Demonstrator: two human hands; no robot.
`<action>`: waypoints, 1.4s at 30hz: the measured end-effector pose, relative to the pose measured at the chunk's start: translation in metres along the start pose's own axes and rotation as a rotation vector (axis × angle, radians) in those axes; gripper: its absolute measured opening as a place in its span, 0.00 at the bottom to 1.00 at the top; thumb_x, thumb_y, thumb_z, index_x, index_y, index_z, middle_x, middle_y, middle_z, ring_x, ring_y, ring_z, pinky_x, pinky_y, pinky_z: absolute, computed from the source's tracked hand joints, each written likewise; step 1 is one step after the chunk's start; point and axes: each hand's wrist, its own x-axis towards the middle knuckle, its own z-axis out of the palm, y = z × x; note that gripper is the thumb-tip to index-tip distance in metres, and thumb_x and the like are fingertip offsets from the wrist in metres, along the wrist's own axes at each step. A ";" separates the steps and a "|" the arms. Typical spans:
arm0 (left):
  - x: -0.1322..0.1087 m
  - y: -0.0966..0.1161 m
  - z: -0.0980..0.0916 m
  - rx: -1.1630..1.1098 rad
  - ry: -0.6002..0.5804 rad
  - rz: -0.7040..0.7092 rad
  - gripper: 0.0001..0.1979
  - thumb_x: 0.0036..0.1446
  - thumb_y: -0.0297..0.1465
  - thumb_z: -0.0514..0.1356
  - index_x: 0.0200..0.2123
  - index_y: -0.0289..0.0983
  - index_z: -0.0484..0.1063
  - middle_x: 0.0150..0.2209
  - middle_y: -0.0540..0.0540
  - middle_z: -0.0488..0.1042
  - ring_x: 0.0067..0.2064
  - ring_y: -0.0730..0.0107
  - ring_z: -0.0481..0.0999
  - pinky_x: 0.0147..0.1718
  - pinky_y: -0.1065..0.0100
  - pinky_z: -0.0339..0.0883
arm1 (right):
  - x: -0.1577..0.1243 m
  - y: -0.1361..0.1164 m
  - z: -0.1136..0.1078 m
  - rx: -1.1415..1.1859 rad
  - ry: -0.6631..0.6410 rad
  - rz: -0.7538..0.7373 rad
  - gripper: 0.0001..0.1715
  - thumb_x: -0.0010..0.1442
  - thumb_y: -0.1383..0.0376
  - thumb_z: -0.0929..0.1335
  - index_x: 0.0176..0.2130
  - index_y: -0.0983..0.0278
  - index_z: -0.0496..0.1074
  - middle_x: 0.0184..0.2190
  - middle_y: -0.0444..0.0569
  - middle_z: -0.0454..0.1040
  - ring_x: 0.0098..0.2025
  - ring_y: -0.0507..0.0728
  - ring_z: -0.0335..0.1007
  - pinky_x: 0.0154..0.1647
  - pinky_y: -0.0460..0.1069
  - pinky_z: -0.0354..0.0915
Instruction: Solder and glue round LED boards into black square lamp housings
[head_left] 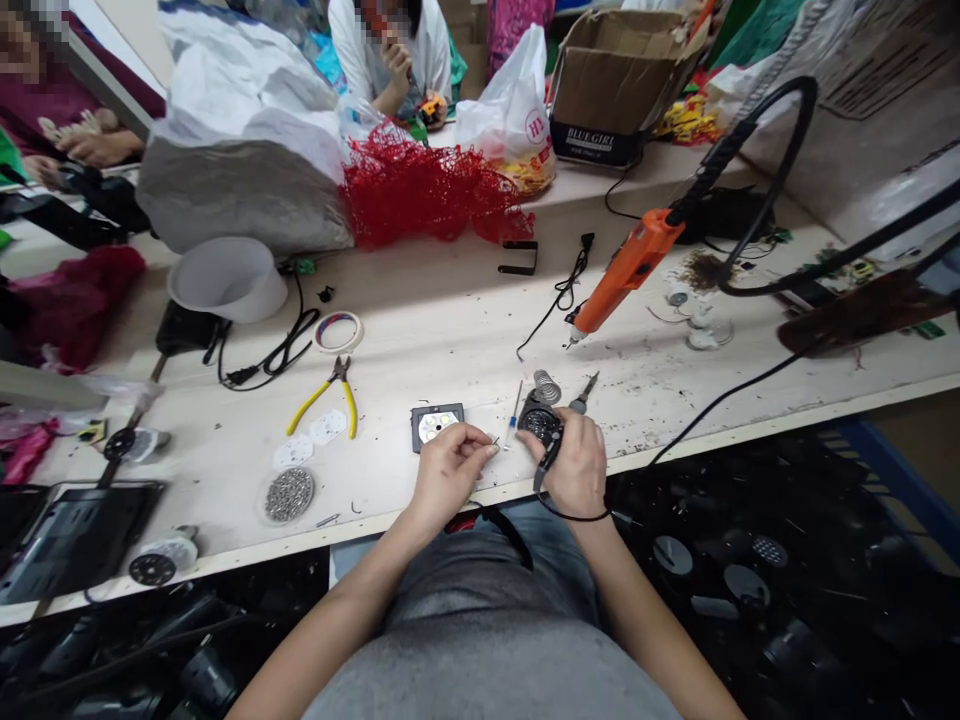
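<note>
My left hand (pixel 454 460) is closed in a pinch, with something thin and tiny at its fingertips that I cannot make out. Beside it lies a dark square housing (pixel 415 432) with a white LED board (pixel 439 424). My right hand (pixel 577 460) is wrapped round what looks like a soldering iron (pixel 550 462), its pointed tip angled away from me and its dark cable looping under the wrist. Against that hand's thumb stands a dark round holder (pixel 536 420) with a metal coil (pixel 547 386). A thin blue-ended screwdriver (pixel 514 412) lies between the hands.
An orange electric screwdriver (pixel 626 275) hangs over the right side. Yellow-handled cutters (pixel 309 405), a tape roll (pixel 339 332), a dish of small screws (pixel 289 495) and a white tub (pixel 227 280) are at left. Red netting (pixel 427 190) and a carton (pixel 600 145) stand behind; a person sits opposite.
</note>
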 end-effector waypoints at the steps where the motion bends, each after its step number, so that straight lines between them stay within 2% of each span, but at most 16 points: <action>1: 0.000 -0.001 0.000 0.021 0.011 0.022 0.06 0.53 0.33 0.65 0.30 0.36 0.75 0.24 0.51 0.74 0.23 0.75 0.70 0.24 0.73 0.66 | -0.002 -0.007 0.002 0.016 -0.014 -0.008 0.25 0.68 0.48 0.64 0.49 0.67 0.68 0.36 0.57 0.72 0.38 0.65 0.67 0.40 0.56 0.65; 7: 0.004 -0.007 0.012 0.284 0.082 0.179 0.01 0.57 0.27 0.63 0.33 0.38 0.74 0.30 0.50 0.78 0.30 0.72 0.76 0.33 0.71 0.70 | -0.013 -0.028 0.007 0.116 -0.083 -0.073 0.20 0.71 0.54 0.61 0.52 0.66 0.67 0.38 0.57 0.72 0.40 0.65 0.67 0.41 0.57 0.65; 10: 0.005 -0.006 0.021 0.512 0.113 0.228 0.05 0.59 0.23 0.61 0.36 0.38 0.74 0.33 0.49 0.79 0.35 0.68 0.78 0.36 0.68 0.70 | -0.012 -0.025 0.001 0.202 -0.076 -0.094 0.17 0.71 0.58 0.63 0.52 0.66 0.68 0.38 0.56 0.73 0.39 0.63 0.68 0.41 0.56 0.67; 14: 0.006 0.003 0.031 0.731 0.091 0.260 0.05 0.61 0.24 0.60 0.39 0.39 0.73 0.35 0.47 0.79 0.39 0.64 0.78 0.39 0.65 0.69 | -0.009 -0.008 -0.017 0.359 -0.036 -0.130 0.13 0.70 0.62 0.64 0.52 0.64 0.70 0.37 0.53 0.73 0.38 0.60 0.69 0.40 0.53 0.69; 19: 0.010 0.016 0.042 0.867 0.025 0.119 0.07 0.62 0.27 0.62 0.43 0.40 0.73 0.36 0.47 0.80 0.44 0.60 0.76 0.37 0.65 0.69 | -0.012 0.013 -0.037 0.478 -0.048 -0.161 0.20 0.71 0.61 0.63 0.58 0.63 0.72 0.36 0.52 0.72 0.38 0.59 0.70 0.37 0.53 0.69; 23: 0.013 0.021 0.043 0.961 0.008 0.017 0.03 0.64 0.28 0.60 0.39 0.40 0.73 0.38 0.46 0.80 0.47 0.59 0.75 0.36 0.65 0.68 | -0.018 0.017 -0.049 0.614 -0.034 -0.121 0.20 0.69 0.69 0.64 0.58 0.61 0.72 0.34 0.49 0.73 0.34 0.55 0.70 0.35 0.51 0.69; 25: 0.015 0.023 0.042 0.976 0.017 -0.022 0.03 0.64 0.27 0.60 0.39 0.41 0.73 0.39 0.46 0.80 0.47 0.60 0.75 0.36 0.65 0.68 | -0.022 0.017 -0.052 0.686 -0.068 -0.065 0.20 0.67 0.72 0.65 0.56 0.60 0.74 0.34 0.48 0.74 0.34 0.55 0.71 0.35 0.50 0.68; 30: 0.019 0.025 0.041 0.921 0.018 -0.069 0.06 0.61 0.27 0.63 0.41 0.42 0.73 0.36 0.46 0.80 0.47 0.58 0.76 0.36 0.65 0.67 | -0.028 0.018 -0.052 0.800 -0.151 0.022 0.19 0.67 0.71 0.65 0.54 0.59 0.75 0.35 0.48 0.77 0.34 0.54 0.73 0.36 0.51 0.70; 34: 0.022 0.025 0.044 0.926 0.005 -0.098 0.07 0.60 0.27 0.64 0.42 0.41 0.72 0.34 0.44 0.78 0.46 0.56 0.77 0.36 0.64 0.67 | -0.030 0.017 -0.050 0.799 -0.195 0.098 0.16 0.69 0.67 0.64 0.52 0.59 0.76 0.36 0.48 0.79 0.34 0.56 0.75 0.38 0.53 0.73; 42: 0.029 0.031 0.045 0.981 -0.038 -0.202 0.10 0.60 0.30 0.63 0.45 0.40 0.70 0.38 0.41 0.78 0.44 0.53 0.78 0.36 0.63 0.68 | -0.029 0.017 -0.047 0.814 -0.249 0.129 0.15 0.69 0.65 0.65 0.50 0.58 0.78 0.37 0.49 0.81 0.35 0.56 0.78 0.40 0.52 0.74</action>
